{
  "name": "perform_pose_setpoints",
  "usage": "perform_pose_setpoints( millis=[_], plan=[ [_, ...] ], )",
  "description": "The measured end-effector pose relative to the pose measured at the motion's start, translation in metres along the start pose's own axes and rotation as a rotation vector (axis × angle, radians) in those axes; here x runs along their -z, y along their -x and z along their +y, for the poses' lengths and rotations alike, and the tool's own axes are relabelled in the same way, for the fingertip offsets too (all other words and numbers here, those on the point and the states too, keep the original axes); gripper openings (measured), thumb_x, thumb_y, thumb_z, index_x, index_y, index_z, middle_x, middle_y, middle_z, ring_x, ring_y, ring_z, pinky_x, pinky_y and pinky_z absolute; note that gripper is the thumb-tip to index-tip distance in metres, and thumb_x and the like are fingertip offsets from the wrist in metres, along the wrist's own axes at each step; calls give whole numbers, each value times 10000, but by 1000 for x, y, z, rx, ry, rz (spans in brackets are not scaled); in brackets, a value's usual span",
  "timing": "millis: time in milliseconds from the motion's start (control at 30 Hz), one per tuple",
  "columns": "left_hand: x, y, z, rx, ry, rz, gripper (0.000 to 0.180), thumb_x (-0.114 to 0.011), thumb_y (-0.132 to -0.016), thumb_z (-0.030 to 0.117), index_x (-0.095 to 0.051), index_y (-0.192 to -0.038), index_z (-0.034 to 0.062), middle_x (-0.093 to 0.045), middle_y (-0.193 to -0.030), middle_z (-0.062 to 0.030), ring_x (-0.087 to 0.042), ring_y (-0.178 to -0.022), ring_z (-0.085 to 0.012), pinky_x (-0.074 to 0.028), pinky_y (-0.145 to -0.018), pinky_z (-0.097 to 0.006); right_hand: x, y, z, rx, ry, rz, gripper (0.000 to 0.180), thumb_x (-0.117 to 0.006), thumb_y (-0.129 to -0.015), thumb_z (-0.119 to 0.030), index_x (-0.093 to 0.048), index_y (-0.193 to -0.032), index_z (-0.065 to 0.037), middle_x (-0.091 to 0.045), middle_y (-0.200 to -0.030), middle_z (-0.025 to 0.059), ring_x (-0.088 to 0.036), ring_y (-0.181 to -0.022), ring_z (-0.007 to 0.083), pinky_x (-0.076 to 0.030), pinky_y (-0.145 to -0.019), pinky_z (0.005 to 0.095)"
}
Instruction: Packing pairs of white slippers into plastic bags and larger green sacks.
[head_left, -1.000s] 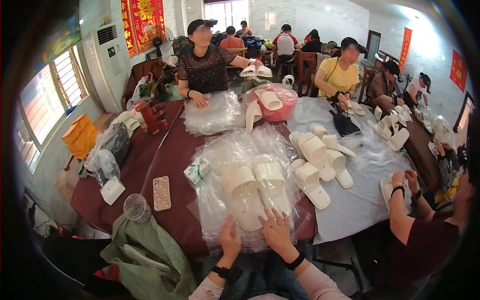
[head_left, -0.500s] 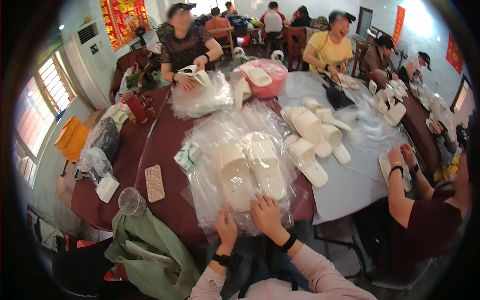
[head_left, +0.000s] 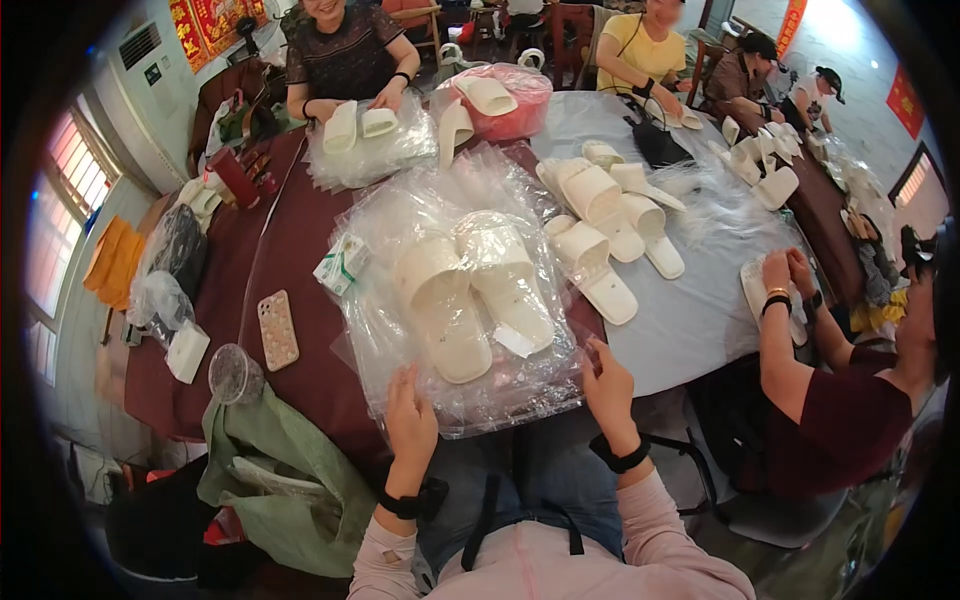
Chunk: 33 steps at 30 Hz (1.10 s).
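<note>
A pair of cream slippers (head_left: 440, 315) lies inside a clear plastic bag (head_left: 540, 390), toes away from me, on a stack of similar bags. A small white rectangle (head_left: 514, 341) shows on the right slipper's heel. My left hand (head_left: 408, 418) is at the bag's near left corner, its fingers closed on the plastic. At the near right corner my right hand (head_left: 611, 396) pinches the edge between thumb and fingers. Left of the slippers, a small white-and-green pack (head_left: 341, 264) rests on the bags.
Loose cream slippers (head_left: 600, 270) are heaped on the grey cloth to the right. A phone (head_left: 278, 330) and a clear plastic cup (head_left: 236, 374) sit on the left, above a green cloth (head_left: 290, 480). Co-workers handle slippers across the table and at the right, near a red plastic-wrapped bundle (head_left: 515, 105).
My hands have spread apart to the bag's two near corners; the right one has left the slipper's heel. The white rectangle now shows on the slipper. The view has tilted downward.
</note>
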<state>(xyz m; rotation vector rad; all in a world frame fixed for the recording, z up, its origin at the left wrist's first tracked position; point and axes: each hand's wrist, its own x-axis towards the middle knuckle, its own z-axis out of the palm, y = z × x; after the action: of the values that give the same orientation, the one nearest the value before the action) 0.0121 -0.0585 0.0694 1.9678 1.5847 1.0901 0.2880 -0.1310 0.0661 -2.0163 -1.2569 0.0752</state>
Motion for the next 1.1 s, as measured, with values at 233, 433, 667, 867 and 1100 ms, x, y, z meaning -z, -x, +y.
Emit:
perform_pose_setpoints(
  millis=[233,433,667,867,1100],
  plan=[
    [33,21,2,546,433,-402,493,-488,-855,53,-453,-1345,96,-628,-700,-98,-598,-563,-183,-503,-543,-296,16,4,-3,-513,-1115,-521,388,-513,-867,-65,-513,-1252,-10,-613,-717,63,-556,-566,103,-450,-516,213],
    [23,19,-14,826,1258,-306,131,-506,-883,79,-566,-968,-2,-617,-762,-102,-631,-643,-193,-519,-570,-314,21,16,26,-408,-1450,-321,287,-524,-874,-139,-533,-1102,35,-633,-864,128,-626,-783,203,-488,-665,281],
    [21,34,6,659,1593,-457,169,-474,-925,99,-524,-1052,0,-612,-1096,-167,-606,-1017,-230,-465,-929,-323,10,17,2,-258,-1640,-214,699,-598,-851,-202,-235,-1417,-12,-491,-1247,147,-521,-1120,266,-414,-951,375],
    [26,33,50,706,1726,-844,141,-496,-927,107,-490,-1029,9,-594,-1165,-162,-582,-1093,-216,-485,-918,-311,-11,56,-27,192,-645,-263,1126,-808,-657,-260,-60,-1465,-26,-452,-1274,172,-496,-1155,292,-391,-970,388],
    [31,59,67,483,1555,-991,241,-501,-950,143,-423,-1148,28,-557,-1232,-130,-580,-1080,-188,-482,-903,-307,-9,60,-62,265,-262,-439,575,-658,-770,-142,-469,-1289,17,-462,-1307,201,-485,-1158,365,-411,-941,405]
  ],
)
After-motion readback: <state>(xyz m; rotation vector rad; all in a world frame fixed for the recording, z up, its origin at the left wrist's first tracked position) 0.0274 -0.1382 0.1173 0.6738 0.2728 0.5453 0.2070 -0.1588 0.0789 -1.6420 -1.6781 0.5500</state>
